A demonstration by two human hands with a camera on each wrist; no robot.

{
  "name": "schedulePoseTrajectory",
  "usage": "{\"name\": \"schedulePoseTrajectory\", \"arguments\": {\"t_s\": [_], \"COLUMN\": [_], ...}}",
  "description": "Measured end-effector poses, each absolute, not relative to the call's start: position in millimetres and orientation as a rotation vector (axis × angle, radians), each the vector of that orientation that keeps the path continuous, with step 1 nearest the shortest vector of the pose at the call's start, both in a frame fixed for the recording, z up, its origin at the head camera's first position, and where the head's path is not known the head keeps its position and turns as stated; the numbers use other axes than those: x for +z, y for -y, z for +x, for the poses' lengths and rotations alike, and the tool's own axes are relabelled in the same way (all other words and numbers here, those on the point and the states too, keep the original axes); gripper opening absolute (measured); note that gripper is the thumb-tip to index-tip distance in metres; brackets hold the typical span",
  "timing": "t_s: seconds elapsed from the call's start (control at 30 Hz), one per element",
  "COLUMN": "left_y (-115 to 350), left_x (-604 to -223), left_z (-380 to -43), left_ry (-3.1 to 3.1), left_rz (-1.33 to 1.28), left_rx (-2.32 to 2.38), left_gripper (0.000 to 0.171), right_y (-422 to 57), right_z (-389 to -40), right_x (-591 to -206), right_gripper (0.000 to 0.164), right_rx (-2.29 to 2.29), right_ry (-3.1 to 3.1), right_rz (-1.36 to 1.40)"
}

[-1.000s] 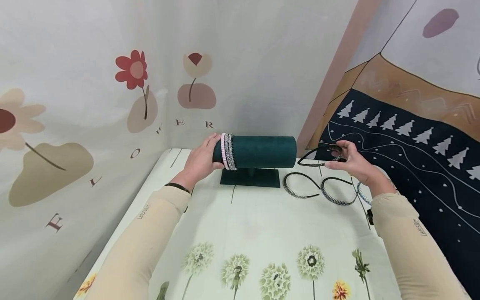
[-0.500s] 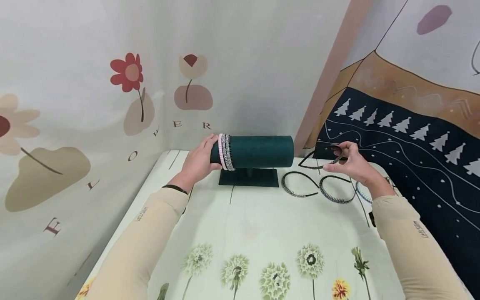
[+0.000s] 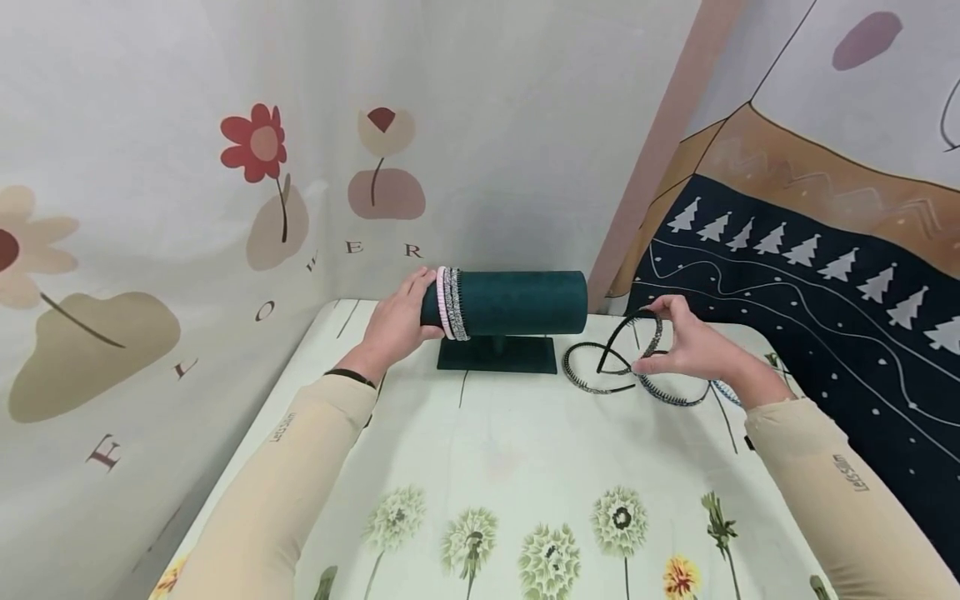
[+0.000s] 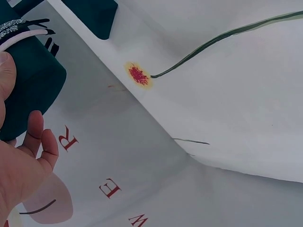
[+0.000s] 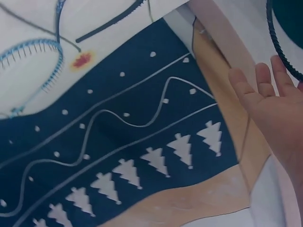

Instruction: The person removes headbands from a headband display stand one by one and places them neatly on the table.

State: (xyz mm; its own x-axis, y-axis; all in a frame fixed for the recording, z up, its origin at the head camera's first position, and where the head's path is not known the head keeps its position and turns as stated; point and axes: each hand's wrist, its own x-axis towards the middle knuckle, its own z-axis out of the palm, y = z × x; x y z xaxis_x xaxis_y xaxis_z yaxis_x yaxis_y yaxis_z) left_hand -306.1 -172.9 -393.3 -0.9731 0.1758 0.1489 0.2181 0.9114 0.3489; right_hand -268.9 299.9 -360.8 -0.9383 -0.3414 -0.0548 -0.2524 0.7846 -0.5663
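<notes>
A dark green velvet headband stand point(image 3: 525, 302), a horizontal roll on a flat base, stands at the table's back. My left hand point(image 3: 395, 329) grips the roll's left end, thumb in front. Just right of it, a pink headband point(image 3: 442, 304) and silvery sparkly headbands point(image 3: 456, 304) sit around the roll. My right hand point(image 3: 686, 343) pinches a black headband point(image 3: 612, 336) between thumb and fingers, right of the roll and apart from it. In the right wrist view that headband point(image 5: 274, 38) shows at the edge, partly cut off.
Two dark toothed headbands, a left one point(image 3: 576, 379) and a right one point(image 3: 675, 402), lie under and beside my right hand. A blue headband point(image 3: 726, 393) lies partly hidden behind my wrist. Printed curtains rise behind the table point(image 3: 495, 450).
My right hand has lowered and moved slightly left and nearer with the black headband, which is turned more upright. My left hand still holds the roll's end.
</notes>
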Motion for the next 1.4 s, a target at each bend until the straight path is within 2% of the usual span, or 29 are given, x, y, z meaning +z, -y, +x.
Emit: {"name": "schedulePoseTrajectory", "arguments": {"t_s": [0.23, 0.7, 1.13, 1.4], "left_y": [173, 174, 172, 174], "left_x": [-393, -395, -395, -395], "left_z": [-307, -306, -307, -306], "left_ry": [2.953, 2.956, 2.949, 2.956], "left_rz": [-0.306, -0.304, -0.316, -0.313], "left_rx": [-0.554, -0.568, -0.574, -0.596], "left_gripper": [0.108, 0.107, 0.107, 0.107], "right_y": [-295, -288, -273, -282], "right_z": [-255, -237, -238, -237], "right_x": [-365, -394, -420, -389], "right_gripper": [0.102, 0.098, 0.099, 0.095], "right_rx": [-0.727, -0.499, -0.781, -0.702], "right_ry": [-2.828, -2.803, -2.685, -2.778], "right_rz": [-0.598, -0.619, -0.706, -0.763]}}
